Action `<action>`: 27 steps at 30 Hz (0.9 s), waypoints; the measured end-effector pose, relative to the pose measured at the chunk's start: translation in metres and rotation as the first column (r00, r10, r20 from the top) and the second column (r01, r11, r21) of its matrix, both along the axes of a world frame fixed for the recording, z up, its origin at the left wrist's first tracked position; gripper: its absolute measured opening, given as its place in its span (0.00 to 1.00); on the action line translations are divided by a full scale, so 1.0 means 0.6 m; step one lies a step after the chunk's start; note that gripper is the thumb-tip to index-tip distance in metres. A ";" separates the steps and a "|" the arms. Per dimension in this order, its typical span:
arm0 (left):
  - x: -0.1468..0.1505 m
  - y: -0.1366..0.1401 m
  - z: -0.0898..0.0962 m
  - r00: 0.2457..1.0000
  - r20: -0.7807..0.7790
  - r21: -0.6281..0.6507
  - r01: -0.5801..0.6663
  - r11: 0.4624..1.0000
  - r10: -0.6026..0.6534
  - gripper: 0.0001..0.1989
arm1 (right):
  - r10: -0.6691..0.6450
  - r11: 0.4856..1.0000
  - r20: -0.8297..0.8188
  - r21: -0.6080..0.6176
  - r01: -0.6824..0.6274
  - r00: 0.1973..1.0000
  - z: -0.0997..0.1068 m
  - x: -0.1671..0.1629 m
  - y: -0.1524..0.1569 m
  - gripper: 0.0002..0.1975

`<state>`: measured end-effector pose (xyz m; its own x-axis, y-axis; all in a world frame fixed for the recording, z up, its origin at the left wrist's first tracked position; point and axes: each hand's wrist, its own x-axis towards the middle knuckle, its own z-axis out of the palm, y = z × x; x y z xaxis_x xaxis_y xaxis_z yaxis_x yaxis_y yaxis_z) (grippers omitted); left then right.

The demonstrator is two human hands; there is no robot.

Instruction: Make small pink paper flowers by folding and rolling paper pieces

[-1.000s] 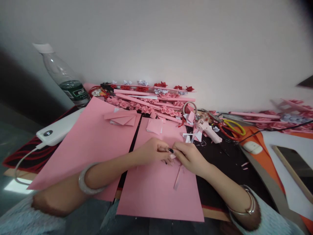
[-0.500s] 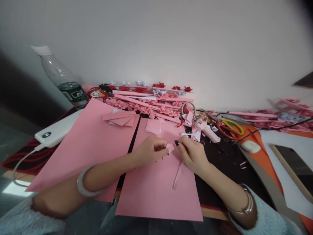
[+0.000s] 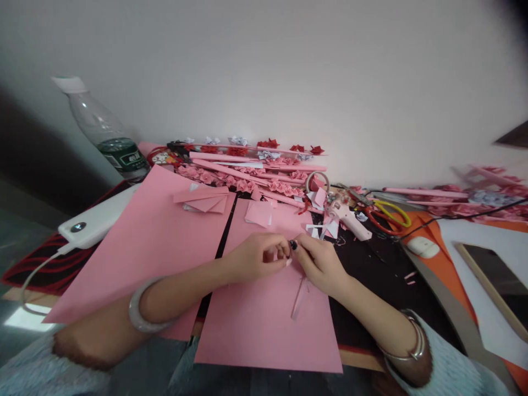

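Note:
My left hand (image 3: pixel 256 257) is closed in a pinch, its thumb and fingertips around a small pink paper piece that is now almost wholly hidden. Against those fingertips, the pinched thumb and forefinger of my right hand (image 3: pixel 323 262) meet at the same piece. Both hands hover over a large pink paper sheet (image 3: pixel 264 335). Below my right hand, a narrow translucent strip (image 3: pixel 298 302) lies on that sheet. Just beyond my hands is a small stack of pink paper squares (image 3: pixel 259 213).
Another pink sheet (image 3: pixel 165 236) with folded pink paper (image 3: pixel 204 199) lies left. Behind are paper flowers (image 3: pixel 247 179), a tape roll (image 3: pixel 317 181) and a pink glue gun (image 3: pixel 348 217). Scissors (image 3: pixel 390 214) and a phone (image 3: pixel 495 275) lie right; a bottle (image 3: pixel 119 148) and power bank (image 3: pixel 97 217) stand left.
My right hand's fingertips have moved left to meet those of my left hand. The pink paper piece, visible before, is now covered by the fingers.

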<state>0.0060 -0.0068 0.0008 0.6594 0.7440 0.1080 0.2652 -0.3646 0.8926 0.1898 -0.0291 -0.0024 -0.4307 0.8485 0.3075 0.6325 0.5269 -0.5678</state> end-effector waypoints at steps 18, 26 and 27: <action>0.002 0.017 -0.016 0.970 0.176 -0.391 -0.088 0.916 0.168 0.11 | -0.036 0.997 -0.077 -0.075 0.030 0.996 -0.002 -0.003 0.001 0.09; 0.001 0.018 -0.008 0.970 0.190 -0.517 -0.030 0.855 0.149 0.12 | -0.171 0.985 -0.194 -0.005 0.173 0.966 0.000 -0.001 0.001 0.08; 0.001 0.018 -0.007 0.973 0.183 -0.525 -0.028 0.850 0.145 0.12 | -0.151 0.987 -0.195 0.027 0.160 0.969 0.001 -0.001 0.002 0.11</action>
